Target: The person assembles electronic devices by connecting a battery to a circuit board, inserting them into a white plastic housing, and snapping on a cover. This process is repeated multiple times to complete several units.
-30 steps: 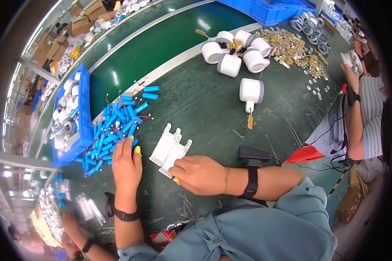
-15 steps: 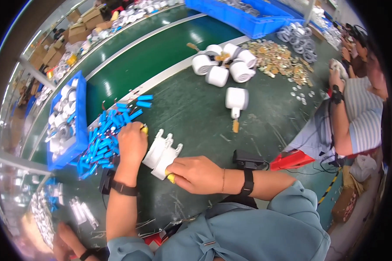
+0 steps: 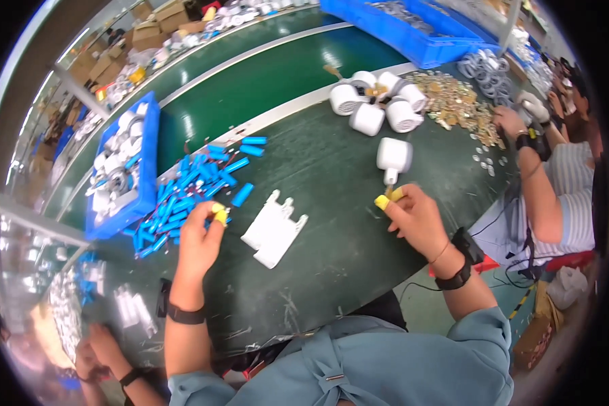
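Observation:
My left hand (image 3: 199, 238) is beside a pile of blue cylindrical battery cells (image 3: 183, 196) with thin wires. Its yellow-covered thumb and finger are pinched together; whatever they hold is too small to make out. A single blue cell (image 3: 242, 195) lies just beyond those fingertips. Between my hands, white plastic shells (image 3: 275, 232) with prongs rest on the dark green table. My right hand (image 3: 418, 220), also with yellow finger covers, closes thumb and forefinger on the small tan circuit board (image 3: 390, 190) sticking out of a white round-headed housing (image 3: 394, 155).
Several white housings (image 3: 367, 119) cluster farther back, beside heaped small circuit boards (image 3: 450, 98) and grey rings (image 3: 486, 73). Blue bins stand at left (image 3: 149, 145) and far right (image 3: 446, 51). A co-worker's hand (image 3: 509, 122) reaches in at right; another person's hands (image 3: 101, 352) show lower left.
My right hand has left the white shells and moved right and away to the circuit board. The shells now lie alone on the table. My left hand stays by the cells; the view has shifted.

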Available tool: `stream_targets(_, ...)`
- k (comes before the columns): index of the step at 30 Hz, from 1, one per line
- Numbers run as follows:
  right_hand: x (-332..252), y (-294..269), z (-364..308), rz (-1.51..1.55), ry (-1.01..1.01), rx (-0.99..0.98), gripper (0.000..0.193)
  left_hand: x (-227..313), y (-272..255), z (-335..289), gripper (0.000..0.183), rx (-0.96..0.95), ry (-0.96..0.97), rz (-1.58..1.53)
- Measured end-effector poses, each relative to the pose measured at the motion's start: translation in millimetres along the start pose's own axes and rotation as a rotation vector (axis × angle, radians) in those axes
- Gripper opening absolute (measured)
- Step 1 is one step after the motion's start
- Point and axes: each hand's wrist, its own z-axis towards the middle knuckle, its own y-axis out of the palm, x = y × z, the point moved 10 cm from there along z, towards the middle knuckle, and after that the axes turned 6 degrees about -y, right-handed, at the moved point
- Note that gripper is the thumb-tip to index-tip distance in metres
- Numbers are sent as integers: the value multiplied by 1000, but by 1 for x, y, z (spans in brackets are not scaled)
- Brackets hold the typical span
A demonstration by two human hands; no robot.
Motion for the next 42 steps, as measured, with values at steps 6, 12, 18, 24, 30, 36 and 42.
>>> stream_targets(6, 14, -3, 8, -28, 32, -33, 16, 9, -6, -16, 21, 30, -22, 115)
stream_targets(12, 10, 23, 6, 193, 111, -217, 17, 47, -2, -27, 26, 47, 327, 603)
stream_targets(18, -35, 92, 12, 450, 114, -403, 19, 43, -11, -26, 27, 40, 173, 553)
stream_targets(24, -26, 124, 28, 655, 164, -421, 17, -27, -36, -47, 12, 34, -389, -336)
stream_targets(30, -43, 140, -6, 434, 47, -598, 19, -35, -16, -59, 13, -37, -495, -632)
stream_targets(36, -112, 194, -27, -65, -542, -631, 33, -26, 6, -64, 16, -200, -468, -658)
stream_targets(42, -143, 226, -22, -256, -808, -450, 30, -16, 18, -68, 17, -268, -383, -756)
